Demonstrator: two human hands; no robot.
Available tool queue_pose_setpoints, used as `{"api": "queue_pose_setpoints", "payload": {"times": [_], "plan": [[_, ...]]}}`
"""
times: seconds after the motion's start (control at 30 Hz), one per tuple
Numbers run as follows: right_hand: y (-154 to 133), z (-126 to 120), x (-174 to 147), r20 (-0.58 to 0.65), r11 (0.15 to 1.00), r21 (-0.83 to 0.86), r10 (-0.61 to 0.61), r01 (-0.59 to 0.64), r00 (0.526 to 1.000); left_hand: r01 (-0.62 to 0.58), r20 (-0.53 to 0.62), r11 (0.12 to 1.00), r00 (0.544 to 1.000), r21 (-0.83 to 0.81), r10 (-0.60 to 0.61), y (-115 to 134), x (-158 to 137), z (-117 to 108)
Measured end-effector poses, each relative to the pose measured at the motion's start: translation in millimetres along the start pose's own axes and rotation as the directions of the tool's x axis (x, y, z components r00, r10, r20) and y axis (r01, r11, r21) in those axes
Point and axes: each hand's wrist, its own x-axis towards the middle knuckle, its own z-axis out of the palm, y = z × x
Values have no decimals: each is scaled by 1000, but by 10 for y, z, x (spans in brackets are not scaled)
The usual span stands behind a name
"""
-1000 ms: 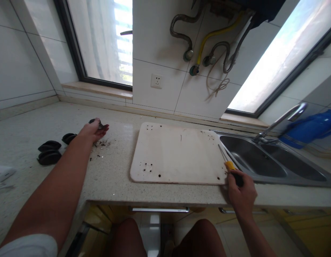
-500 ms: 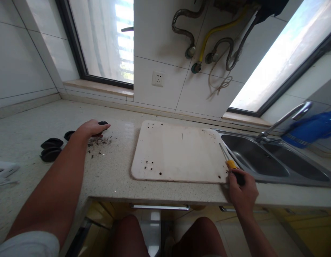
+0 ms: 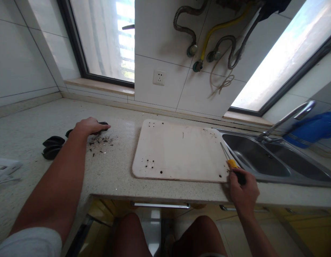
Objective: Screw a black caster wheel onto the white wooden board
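My right hand (image 3: pixel 245 189) is closed around the black and yellow handle of a screwdriver (image 3: pixel 231 163); its shaft points up and away over the right edge of a white board (image 3: pixel 181 153). The board lies flat on the counter, with small groups of holes near its corners. At the left, my left hand (image 3: pixel 88 126) grips a black caster (image 3: pixel 103 125), mostly hidden under the fingers. Dark screws and crumbs of debris (image 3: pixel 99 144) are scattered just below that hand. More black casters (image 3: pixel 51 147) stand left of my forearm, one partly covered by it.
A double steel sink (image 3: pixel 259 157) with a faucet (image 3: pixel 288 119) borders the board on the right, a blue item (image 3: pixel 312 130) behind it. A white object with a cord (image 3: pixel 6 169) lies at the far left. Drawer handles (image 3: pixel 161 205) run below the counter's front edge.
The view has shifted slightly. Both hands keep their grips and stay nearly in place; the left hand's fingers lie a little flatter over the black caster.
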Motion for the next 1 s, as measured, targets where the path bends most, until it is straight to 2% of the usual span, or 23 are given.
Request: {"api": "queue_pose_setpoints", "payload": {"times": [0.07, 0.1, 0.3, 0.53, 0.67, 0.83, 1.0], "plan": [[-1, -2, 1, 3, 1000, -4, -1, 1, 1000, 86, 56, 960, 993, 266, -105, 4, 24, -24], [-3, -3, 1, 4, 1000, -6, -1, 1, 1000, 78, 75, 949, 991, 306, -106, 8, 34, -32], [-14, -6, 5, 3, 1000, -14, -3, 3, 1000, 80, 123, 952, 985, 294, -121, -2, 64, 25], [-22, -18, -2, -1, 1000, -15, -9, 9, 1000, 138, 77, 970, 985, 202, -157, 1, 68, 68], [-20, -18, -8, -2, 1000, -8, -1, 1, 1000, 178, 59, 955, 979, 237, -197, 24, 52, 56], [-30, -8, -3, 0, 1000, -17, 3, -3, 1000, 125, 159, 970, 974, 209, -160, 39, 88, 36], [-33, -18, -1, 5, 1000, -17, 8, -8, 1000, 51, 162, 943, 981, 330, -109, -5, 156, 47]]}}
